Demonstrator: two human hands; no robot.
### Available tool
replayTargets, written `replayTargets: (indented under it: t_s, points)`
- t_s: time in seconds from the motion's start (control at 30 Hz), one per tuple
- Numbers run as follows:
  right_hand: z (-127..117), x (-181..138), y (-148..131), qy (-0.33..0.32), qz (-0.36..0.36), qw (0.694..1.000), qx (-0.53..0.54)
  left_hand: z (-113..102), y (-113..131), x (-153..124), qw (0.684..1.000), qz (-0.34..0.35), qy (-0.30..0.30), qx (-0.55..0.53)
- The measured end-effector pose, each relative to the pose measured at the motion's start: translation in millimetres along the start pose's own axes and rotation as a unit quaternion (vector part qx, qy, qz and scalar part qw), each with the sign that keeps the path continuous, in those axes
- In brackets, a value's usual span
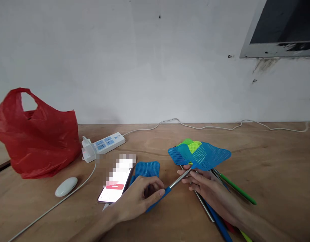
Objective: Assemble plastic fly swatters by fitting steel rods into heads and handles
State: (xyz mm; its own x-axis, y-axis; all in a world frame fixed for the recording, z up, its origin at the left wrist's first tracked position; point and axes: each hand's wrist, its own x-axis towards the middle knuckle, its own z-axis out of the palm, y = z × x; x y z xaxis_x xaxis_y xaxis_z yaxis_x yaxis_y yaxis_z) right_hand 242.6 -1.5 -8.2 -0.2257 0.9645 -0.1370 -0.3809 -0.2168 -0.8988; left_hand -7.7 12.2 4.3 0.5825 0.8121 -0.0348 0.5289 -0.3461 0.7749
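While the worktop (278,161) carries a pile of swatters (195,148) in front of its back edge, one blue swatter (212,156) tops them, its handle (167,192) gripped by the left hand's (141,196) fingers. Its metal shaft (179,180) crosses the right hand's (211,188) loosely spread fingers, contact unclear; that forearm (248,216) hides parts of other handles (220,222), some cut off.

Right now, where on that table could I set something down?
The table has bare room right of the green handle, in front of the cord. A smaller gap lies between the power strip and the heaped swatter heads. It's crowded around the left hand, beside the phone, and around the right hand.
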Motion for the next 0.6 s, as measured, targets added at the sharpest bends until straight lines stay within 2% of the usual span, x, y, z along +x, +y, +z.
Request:
replayTargets:
  t_s: [0.27, 0.37, 0.47, 0.6]
  points:
    - [2, -6, -2, -0.093, 0.005, 0.996, -0.007, 6, -5, -1, 1.0, 0.011, -0.021, 0.018]
    - [2, -7, -4, -0.095, 0.015, 0.995, 0.004, 5, -2, -2, 0.999, 0.016, -0.02, 0.028]
    - [0, -2, -6, -0.013, -0.009, 0.999, 0.028, 3, 0, -3, 0.998, 0.006, 0.003, 0.056]
    - [-12, 11, -9, 0.17, -0.107, 0.979, 0.019, 2, -1, -5, 0.997, 0.0, 0.004, 0.081]
